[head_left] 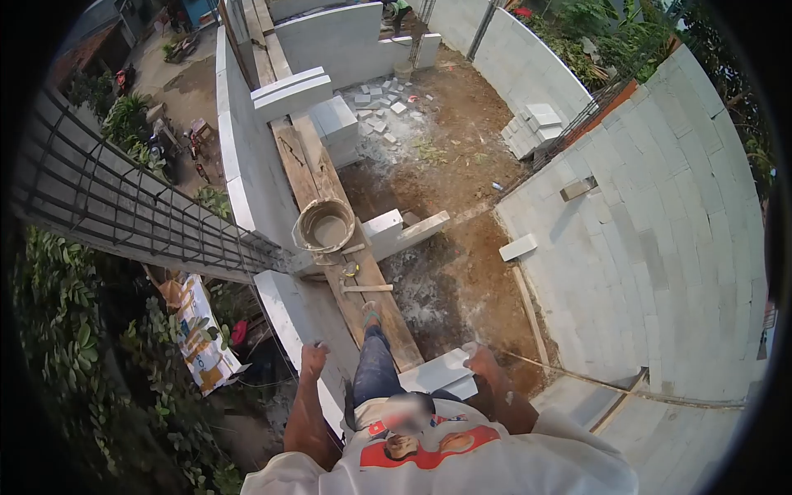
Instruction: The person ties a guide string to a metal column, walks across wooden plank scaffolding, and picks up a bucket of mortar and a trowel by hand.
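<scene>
My left hand (313, 360) is closed beside the top of the white block wall (285, 301). Whatever it may hold is too small to make out. At my right side, my right hand (478, 360) grips the corner of a white lightweight block (435, 373), close to my body. Ahead of me a bucket (326, 226) of grey wet mortar stands on the wooden planks (307, 165). Between the bucket and my foot lie a wooden-handled tool (367, 288) and a small yellow item (351, 269).
Long steel rebar caging (140, 198) slants along the left, above leaves. More blocks (334, 124) sit by the planks, and broken pieces (384, 107) litter the dirt floor below. A tall block wall (652, 239) rises on the right. Another person (400, 10) is far ahead.
</scene>
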Action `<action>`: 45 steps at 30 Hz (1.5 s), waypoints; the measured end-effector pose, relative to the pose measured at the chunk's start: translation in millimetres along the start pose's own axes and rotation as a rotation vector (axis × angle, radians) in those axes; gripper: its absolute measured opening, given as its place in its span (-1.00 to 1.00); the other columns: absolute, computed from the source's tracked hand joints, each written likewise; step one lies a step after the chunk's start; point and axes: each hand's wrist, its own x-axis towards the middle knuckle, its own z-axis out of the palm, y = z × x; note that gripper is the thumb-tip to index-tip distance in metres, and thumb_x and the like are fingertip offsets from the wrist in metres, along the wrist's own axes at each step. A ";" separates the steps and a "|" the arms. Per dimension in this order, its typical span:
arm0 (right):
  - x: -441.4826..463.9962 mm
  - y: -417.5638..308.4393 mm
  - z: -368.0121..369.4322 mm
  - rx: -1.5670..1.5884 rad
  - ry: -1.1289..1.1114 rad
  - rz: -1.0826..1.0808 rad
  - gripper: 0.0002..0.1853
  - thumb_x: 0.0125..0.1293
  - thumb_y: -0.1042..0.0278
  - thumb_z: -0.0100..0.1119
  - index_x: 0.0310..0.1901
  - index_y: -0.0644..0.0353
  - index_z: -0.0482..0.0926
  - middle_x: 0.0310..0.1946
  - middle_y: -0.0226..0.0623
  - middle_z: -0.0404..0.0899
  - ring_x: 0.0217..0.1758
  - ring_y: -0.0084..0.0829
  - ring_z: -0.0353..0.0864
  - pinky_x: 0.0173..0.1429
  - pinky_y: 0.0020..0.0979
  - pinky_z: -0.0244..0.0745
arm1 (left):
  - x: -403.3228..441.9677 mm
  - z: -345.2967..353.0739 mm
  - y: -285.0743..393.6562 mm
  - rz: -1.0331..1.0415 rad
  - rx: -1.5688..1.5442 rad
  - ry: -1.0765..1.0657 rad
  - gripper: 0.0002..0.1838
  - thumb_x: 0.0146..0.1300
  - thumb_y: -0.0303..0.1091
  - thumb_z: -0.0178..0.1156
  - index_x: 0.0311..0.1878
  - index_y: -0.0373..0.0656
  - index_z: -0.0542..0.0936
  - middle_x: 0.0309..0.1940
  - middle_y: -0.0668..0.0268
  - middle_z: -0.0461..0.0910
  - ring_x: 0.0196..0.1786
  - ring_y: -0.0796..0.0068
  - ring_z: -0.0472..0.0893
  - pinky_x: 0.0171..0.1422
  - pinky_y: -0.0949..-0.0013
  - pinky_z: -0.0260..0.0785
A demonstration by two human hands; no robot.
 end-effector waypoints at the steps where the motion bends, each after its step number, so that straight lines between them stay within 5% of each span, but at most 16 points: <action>1: 21.9 -24.4 -16.1 0.116 -0.003 0.061 -0.42 -0.01 0.53 0.38 0.16 0.21 0.59 -0.33 -0.26 0.68 -0.22 -0.46 0.67 -0.15 -0.35 0.57 | 29.2 -13.3 12.0 0.046 0.086 0.017 -0.57 0.33 -0.28 0.21 0.15 -0.38 0.55 -0.17 0.14 0.68 -0.20 0.41 0.67 -0.23 0.39 0.46; 6: 102.7 -100.6 -63.4 0.705 -0.002 -0.031 -0.40 0.04 0.51 0.36 0.22 0.23 0.53 -0.41 -0.33 0.62 -0.31 -0.49 0.60 -0.16 -0.34 0.55 | 81.4 -50.9 81.0 0.038 0.038 0.129 -0.55 0.18 -0.34 0.18 0.08 -0.44 0.61 -0.21 0.12 0.71 -0.19 0.37 0.65 -0.04 0.36 0.47; 8: 100.2 -172.1 -95.7 0.151 0.078 0.038 -0.34 -0.03 0.39 0.43 0.22 0.12 0.55 -0.29 -0.29 0.68 -0.24 -0.44 0.67 -0.12 -0.35 0.58 | 89.5 -63.7 86.5 0.067 0.046 0.143 -0.56 0.17 -0.35 0.18 0.06 -0.44 0.62 -0.24 0.13 0.71 -0.20 0.37 0.66 -0.05 0.35 0.48; 14: 146.4 -120.5 -71.1 0.020 0.105 -0.037 -0.52 -0.04 0.22 0.41 0.01 0.07 0.70 -0.32 -0.24 0.74 -0.23 -0.29 0.73 -0.12 -0.25 0.59 | 80.6 -69.4 5.0 -0.068 0.106 0.068 -0.74 0.14 -0.35 0.16 -0.22 -0.32 0.68 -0.45 0.17 0.70 -0.36 0.36 0.68 -0.24 0.28 0.49; 16: 167.9 -58.7 -45.0 -0.188 0.093 -0.029 -0.61 0.01 0.15 0.37 -0.08 0.06 0.73 -0.32 -0.23 0.75 -0.22 -0.26 0.73 -0.13 -0.20 0.58 | 87.7 -87.2 -56.3 1.013 0.914 -0.105 -0.79 0.15 -0.30 0.15 -0.41 -0.27 0.62 -0.54 0.21 0.64 -0.47 0.36 0.63 -0.34 0.26 0.45; 18: 179.0 -50.3 -39.4 -0.397 0.081 -0.017 -0.67 0.06 0.09 0.34 -0.17 0.05 0.77 -0.32 -0.22 0.77 -0.22 -0.23 0.74 -0.14 -0.15 0.58 | 60.9 -73.7 -63.0 0.386 0.335 -0.116 -0.84 0.07 -0.34 0.22 -0.53 -0.19 0.53 -0.62 0.20 0.57 -0.53 0.24 0.60 -0.39 0.18 0.42; 20: 183.1 -53.0 -35.9 -1.191 -0.344 -0.224 -0.67 0.16 -0.04 0.23 -0.24 -0.02 0.79 -0.24 -0.21 0.79 -0.19 -0.17 0.74 -0.14 -0.07 0.56 | 54.8 -74.8 -70.7 0.359 0.274 -0.131 -0.84 0.09 -0.32 0.23 -0.52 -0.17 0.54 -0.60 0.19 0.57 -0.49 0.26 0.60 -0.40 0.21 0.41; 22: 211.0 -11.6 -16.4 -1.031 -0.351 -0.227 -0.67 0.22 -0.04 0.19 -0.25 -0.01 0.78 -0.25 -0.25 0.79 -0.19 -0.20 0.73 -0.14 -0.06 0.56 | 62.4 -75.1 -86.1 0.591 0.257 -0.084 -0.76 0.20 -0.27 0.16 -0.52 -0.19 0.53 -0.60 0.23 0.51 -0.46 0.39 0.57 -0.39 0.24 0.38; 23: 225.8 15.4 0.1 -0.869 -0.356 -0.226 -0.66 0.28 -0.05 0.15 -0.26 0.01 0.78 -0.26 -0.29 0.79 -0.20 -0.24 0.73 -0.15 -0.06 0.55 | 60.9 -79.8 -70.5 0.723 0.748 -0.017 -0.77 0.23 -0.29 0.10 -0.50 -0.20 0.54 -0.58 0.25 0.51 -0.44 0.36 0.56 -0.36 0.24 0.39; 24: 230.4 23.8 12.7 -0.871 -0.361 -0.230 -0.66 0.28 -0.05 0.15 -0.26 0.01 0.78 -0.26 -0.29 0.79 -0.20 -0.24 0.73 -0.15 -0.06 0.55 | 60.1 -81.4 -60.9 0.716 0.747 -0.014 -0.77 0.23 -0.29 0.10 -0.50 -0.20 0.54 -0.58 0.25 0.51 -0.44 0.36 0.56 -0.36 0.24 0.39; 27: 231.5 -34.9 -11.6 -0.617 -0.393 -0.093 -0.66 0.25 -0.03 0.20 -0.25 0.04 0.78 -0.25 -0.29 0.79 -0.17 -0.25 0.73 -0.12 -0.09 0.56 | 78.7 -92.3 -59.4 0.490 0.141 -0.041 -0.82 0.22 -0.33 0.16 -0.48 -0.15 0.57 -0.55 0.24 0.52 -0.39 0.34 0.61 -0.33 0.22 0.41; 31: 267.9 -92.5 -48.2 -0.376 -0.408 -0.032 -0.67 0.22 0.00 0.27 -0.23 0.09 0.78 -0.24 -0.28 0.79 -0.15 -0.27 0.73 -0.08 -0.13 0.57 | 124.5 -102.2 -35.6 0.527 0.141 0.055 -0.79 0.29 -0.22 0.18 -0.31 -0.17 0.62 -0.46 0.29 0.56 -0.30 0.46 0.62 -0.28 0.28 0.42; 33: 297.2 -114.3 -63.4 -0.280 -0.421 -0.021 -0.66 0.20 0.01 0.31 -0.22 0.11 0.78 -0.23 -0.28 0.79 -0.13 -0.28 0.73 -0.06 -0.16 0.57 | 137.3 -105.3 13.8 -0.189 -0.373 0.063 -0.71 0.26 -0.18 0.23 -0.07 -0.16 0.61 -0.25 0.28 0.63 -0.18 0.39 0.66 -0.19 0.25 0.46; 41: 515.4 -171.8 -115.7 0.162 -0.667 -0.101 -0.63 0.14 0.06 0.44 -0.18 0.20 0.79 -0.20 -0.27 0.79 -0.08 -0.31 0.73 0.01 -0.24 0.60 | 303.1 -157.8 176.6 -0.353 -0.407 0.163 -0.46 0.36 -0.19 0.20 0.33 -0.22 0.44 0.09 0.22 0.60 0.11 0.26 0.61 0.18 0.08 0.43; 42: 543.2 -228.6 -129.8 0.163 -0.671 -0.111 -0.63 0.14 0.06 0.44 -0.18 0.20 0.79 -0.20 -0.27 0.79 -0.08 -0.31 0.73 0.01 -0.24 0.60 | 328.4 -165.4 192.7 -0.361 -0.392 0.152 -0.41 0.37 -0.18 0.19 0.39 -0.23 0.39 0.13 0.20 0.59 0.13 0.25 0.61 0.20 0.07 0.42; 45: 655.9 -339.7 -142.2 -0.592 -0.518 -0.062 -0.66 0.16 0.08 0.37 -0.22 0.21 0.75 -0.19 -0.05 0.75 -0.09 -0.06 0.72 0.00 -0.18 0.60 | 406.1 -186.2 256.7 -0.498 -0.302 0.113 -0.40 0.39 -0.17 0.19 0.39 -0.30 0.39 0.13 0.13 0.59 0.14 0.21 0.63 0.18 0.08 0.44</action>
